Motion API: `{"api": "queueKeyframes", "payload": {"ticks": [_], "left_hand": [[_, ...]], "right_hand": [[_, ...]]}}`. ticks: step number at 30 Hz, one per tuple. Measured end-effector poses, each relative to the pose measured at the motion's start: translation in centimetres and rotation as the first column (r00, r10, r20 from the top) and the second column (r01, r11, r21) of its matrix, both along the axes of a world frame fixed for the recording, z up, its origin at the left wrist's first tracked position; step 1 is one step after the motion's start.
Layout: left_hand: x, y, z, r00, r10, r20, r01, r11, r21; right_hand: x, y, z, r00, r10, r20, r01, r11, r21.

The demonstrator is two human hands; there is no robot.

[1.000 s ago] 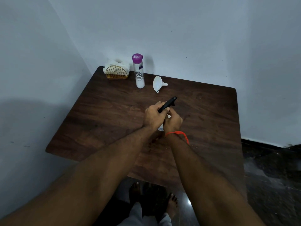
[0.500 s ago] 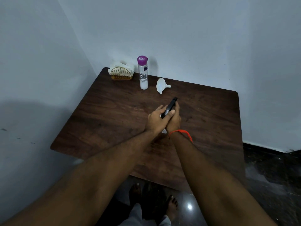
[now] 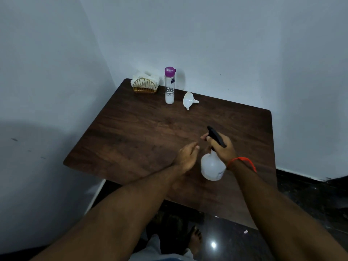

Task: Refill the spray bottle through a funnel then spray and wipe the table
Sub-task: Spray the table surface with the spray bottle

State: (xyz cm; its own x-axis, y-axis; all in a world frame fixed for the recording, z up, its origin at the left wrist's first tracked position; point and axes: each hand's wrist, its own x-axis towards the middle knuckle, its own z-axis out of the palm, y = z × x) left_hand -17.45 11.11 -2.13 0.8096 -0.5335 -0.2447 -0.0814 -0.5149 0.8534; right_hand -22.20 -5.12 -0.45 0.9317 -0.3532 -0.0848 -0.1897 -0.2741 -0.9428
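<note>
Over the near right part of the dark wooden worktop, the right hand is holding the spray bottle by its neck, its grip clamped around the black trigger head, whose nozzle is pointing away toward the far wall. The bottle's white, rounded body is hanging below the hand, tilted toward the camera; whether its base is touching the wood cannot be told. A red thread is circling the right wrist. The left hand is hovering just beside the bottle, on its left, fingers spread loosely apart and holding nothing. At the far edge, near the wall, a white funnel is lying on its side with its spout pointing right. Just left of it a clear water bottle with a purple cap is standing upright, and farther left, in the corner, a gold wire holder is carrying white napkins.
</note>
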Motion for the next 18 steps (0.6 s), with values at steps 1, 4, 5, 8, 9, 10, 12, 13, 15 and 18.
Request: {"api": "queueKeyframes", "payload": {"ticks": [1, 4, 5, 8, 9, 10, 12, 13, 15, 18], "left_hand": [[-0.5, 0.0, -0.2, 0.999, -0.028, -0.018, 0.028, 1.000, 0.002], [-2.0, 0.2, -0.7, 0.992, -0.106, -0.066, 0.107, 0.994, 0.006], [-2.4, 0.3, -0.9, 0.989, -0.130, -0.074, 0.131, 0.991, 0.012], [-3.6, 0.4, -1.3, 0.980, -0.180, -0.083, 0.184, 0.982, 0.038], [-3.9, 0.5, -1.3, 0.978, -0.190, -0.087, 0.195, 0.980, 0.049], [-4.1, 0.6, -1.4, 0.976, -0.200, -0.082, 0.205, 0.977, 0.060], [-4.4, 0.7, -1.8, 0.974, -0.213, -0.077, 0.219, 0.973, 0.074], [-4.6, 0.8, -1.9, 0.973, -0.216, -0.083, 0.223, 0.972, 0.077], [-4.7, 1.0, -1.9, 0.972, -0.215, -0.097, 0.224, 0.971, 0.082], [-4.8, 1.2, -1.7, 0.973, -0.215, -0.085, 0.222, 0.972, 0.083]], "right_hand": [[-0.8, -0.2, 0.5, 1.000, 0.021, -0.009, -0.021, 0.999, 0.046], [-2.7, -0.7, 1.8, 0.997, 0.070, -0.039, -0.069, 0.997, 0.044], [-3.1, -1.0, 1.8, 0.995, 0.074, -0.060, -0.070, 0.995, 0.068], [-4.1, -1.6, 1.8, 0.986, 0.073, -0.150, -0.065, 0.996, 0.059], [-4.3, -1.9, 1.6, 0.983, 0.080, -0.167, -0.074, 0.996, 0.039], [-4.6, -2.0, 1.6, 0.981, 0.079, -0.175, -0.077, 0.997, 0.019], [-5.1, -2.2, 1.6, 0.979, 0.065, -0.191, -0.064, 0.998, 0.008], [-5.3, -2.3, 1.8, 0.978, 0.066, -0.199, -0.065, 0.998, 0.013], [-5.9, -2.2, 2.2, 0.973, 0.098, -0.208, -0.092, 0.995, 0.041], [-6.7, -2.1, 2.8, 0.969, 0.162, -0.189, -0.147, 0.985, 0.090]]}}
